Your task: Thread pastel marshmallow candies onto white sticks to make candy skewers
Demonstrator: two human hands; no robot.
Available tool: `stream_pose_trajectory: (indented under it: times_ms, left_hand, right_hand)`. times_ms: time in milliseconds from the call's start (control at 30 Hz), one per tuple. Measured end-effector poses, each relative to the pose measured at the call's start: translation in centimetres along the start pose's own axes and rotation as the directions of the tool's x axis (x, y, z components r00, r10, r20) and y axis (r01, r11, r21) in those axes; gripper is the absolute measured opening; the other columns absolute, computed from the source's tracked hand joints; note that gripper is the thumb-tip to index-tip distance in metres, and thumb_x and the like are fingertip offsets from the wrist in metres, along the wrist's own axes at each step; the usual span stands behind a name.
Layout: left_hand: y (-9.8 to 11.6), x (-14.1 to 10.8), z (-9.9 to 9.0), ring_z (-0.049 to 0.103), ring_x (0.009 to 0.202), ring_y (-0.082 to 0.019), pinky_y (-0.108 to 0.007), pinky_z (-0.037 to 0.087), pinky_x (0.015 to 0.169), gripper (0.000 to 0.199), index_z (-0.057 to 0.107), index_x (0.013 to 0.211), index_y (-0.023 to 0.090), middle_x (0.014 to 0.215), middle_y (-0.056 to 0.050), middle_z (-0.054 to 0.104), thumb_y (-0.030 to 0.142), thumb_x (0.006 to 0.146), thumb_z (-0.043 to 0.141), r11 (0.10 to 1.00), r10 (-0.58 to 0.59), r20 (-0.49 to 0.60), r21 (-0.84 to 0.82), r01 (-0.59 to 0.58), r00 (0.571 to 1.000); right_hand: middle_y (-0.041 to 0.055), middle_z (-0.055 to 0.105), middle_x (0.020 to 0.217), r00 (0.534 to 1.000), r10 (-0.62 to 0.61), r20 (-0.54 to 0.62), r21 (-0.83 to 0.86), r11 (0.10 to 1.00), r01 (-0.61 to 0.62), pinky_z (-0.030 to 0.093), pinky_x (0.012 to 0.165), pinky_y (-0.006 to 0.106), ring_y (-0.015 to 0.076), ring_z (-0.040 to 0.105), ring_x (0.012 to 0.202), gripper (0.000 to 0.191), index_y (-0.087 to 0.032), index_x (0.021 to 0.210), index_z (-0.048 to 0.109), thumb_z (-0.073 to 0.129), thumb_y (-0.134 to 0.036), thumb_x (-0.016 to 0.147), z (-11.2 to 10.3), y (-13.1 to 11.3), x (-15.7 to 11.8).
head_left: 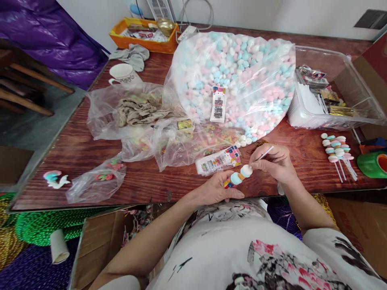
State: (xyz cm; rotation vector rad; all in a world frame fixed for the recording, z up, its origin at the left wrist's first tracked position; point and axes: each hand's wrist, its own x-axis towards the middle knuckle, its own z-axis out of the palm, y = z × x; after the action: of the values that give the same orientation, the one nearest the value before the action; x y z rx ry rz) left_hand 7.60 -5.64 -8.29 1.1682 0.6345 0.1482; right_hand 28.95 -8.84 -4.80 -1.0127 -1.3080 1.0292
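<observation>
Candy bag (pixel 238 66) on table (pixel 72 161); tub (pixel 311 121) at right, skewers (pixel 338 148) before tub; mug (pixel 124 74) at left, basket (pixel 145 45) behind mug.

The person wears a loose white shirt (pixel 208 249) printed at the front with a floral pattern (pixel 272 264) in pink, grey and black, plus thin dark brush-like strokes. The right sleeve (pixel 338 249) is short, wide and white, with black streaks; the left sleeve (pixel 121 283) shows plain white. Both forearms, the left hand (pixel 216 189) and the right hand (pixel 272 162) are bare.
</observation>
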Motion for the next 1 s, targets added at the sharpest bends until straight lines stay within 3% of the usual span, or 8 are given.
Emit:
stream_pose_trajectory:
  times_ms: [167, 233, 367, 500, 633, 833, 1000]
  left_hand:
    - [0.3, 0.8, 0.5, 0.05, 0.07, -0.011, -0.024, 0.044, 0.065, 0.036, 0.063, 0.086, 0.016, 0.073, 0.005, 0.054, 0.03, 0.062, 0.086, 0.979, 0.158, 0.054, 0.12, -0.163, 0.986]
    - [0.3, 0.9, 0.6, 0.049, 0.07, -0.012, -0.024, 0.043, 0.065, 0.039, 0.063, 0.089, 0.016, 0.071, 0.005, 0.053, 0.032, 0.062, 0.086, 0.982, 0.14, 0.026, 0.121, -0.143, 0.99]
    - [0.7, 0.5, 0.0, 0.054, 0.074, -0.014, -0.026, 0.045, 0.071, 0.052, 0.062, 0.106, 0.015, 0.079, 0.003, 0.059, 0.032, 0.062, 0.086, 0.992, 0.093, -0.049, 0.089, -0.089, 0.994]
    - [0.8, 0.1, -0.7, 0.059, 0.099, -0.02, -0.032, 0.045, 0.092, 0.057, 0.061, 0.117, 0.017, 0.106, -0.002, 0.065, 0.024, 0.065, 0.083, 0.964, 0.193, -0.18, 0.219, -0.152, 0.964]
    - [-0.2, 0.0, -0.6, 0.058, 0.114, -0.026, -0.038, 0.04, 0.104, 0.066, 0.055, 0.129, 0.018, 0.122, -0.007, 0.065, 0.021, 0.068, 0.081, 0.894, 0.309, -0.251, 0.405, -0.19, 0.917]
    - [-1.3, 0.2, -0.2, 0.056, 0.123, -0.028, -0.041, 0.042, 0.105, 0.081, 0.037, 0.145, 0.019, 0.136, -0.013, 0.059, 0.021, 0.075, 0.077, 0.856, 0.338, -0.202, 0.471, -0.212, 0.919]
    - [-1.0, -0.1, -0.1, 0.059, 0.119, -0.029, -0.04, 0.044, 0.101, 0.083, 0.033, 0.147, 0.017, 0.133, -0.014, 0.062, 0.023, 0.076, 0.075, 0.824, 0.36, -0.242, 0.535, -0.185, 0.901]
  right_hand:
    - [-0.0023, 0.067, 0.064, 0.998, -0.02, 0.055, 0.018, 1.0, 0.019, 0.048, 0.053, 0.023, 0.0108, 0.06, 0.055, 0.018, -0.019, 0.07, 0.066, 0.08, -0.028, 0.074, 1.4, 0.9, -0.6]
    - [-0.0031, 0.065, 0.062, 0.999, -0.024, 0.04, 0.001, 1.0, 0.024, 0.047, 0.052, 0.023, 0.0103, 0.059, 0.054, 0.019, -0.019, 0.068, 0.065, 0.081, -0.028, 0.073, 1.8, 1.1, -0.7]
    - [-0.0028, 0.065, 0.061, 0.987, 0.011, -0.163, -0.005, 1.0, -0.013, 0.045, 0.05, 0.022, 0.0098, 0.057, 0.053, 0.019, -0.019, 0.066, 0.064, 0.081, -0.027, 0.072, 1.8, 0.9, -0.8]
    - [-0.0027, 0.065, 0.063, 0.924, -0.021, -0.382, -0.032, 0.999, 0.01, 0.045, 0.05, 0.023, 0.0102, 0.057, 0.052, 0.016, -0.019, 0.067, 0.065, 0.081, -0.021, 0.07, 1.3, 0.7, -1.0]
    - [-0.0036, 0.061, 0.057, 0.953, -0.024, -0.303, -0.078, 0.997, 0.001, 0.042, 0.049, 0.023, 0.0095, 0.053, 0.051, 0.021, -0.019, 0.062, 0.062, 0.081, -0.022, 0.07, 1.6, 1.0, -1.2]
    - [-0.0048, 0.056, 0.054, 0.978, 0.045, -0.203, -0.063, 0.996, -0.059, 0.038, 0.047, 0.022, 0.0077, 0.047, 0.048, 0.027, -0.019, 0.061, 0.058, 0.08, -0.031, 0.072, 2.7, 1.4, -1.0]
    - [-0.0049, 0.055, 0.055, 0.991, 0.051, -0.124, -0.076, 0.995, -0.061, 0.038, 0.048, 0.022, 0.0068, 0.044, 0.047, 0.031, -0.019, 0.061, 0.056, 0.076, -0.035, 0.077, 3.7, 1.6, -0.9]
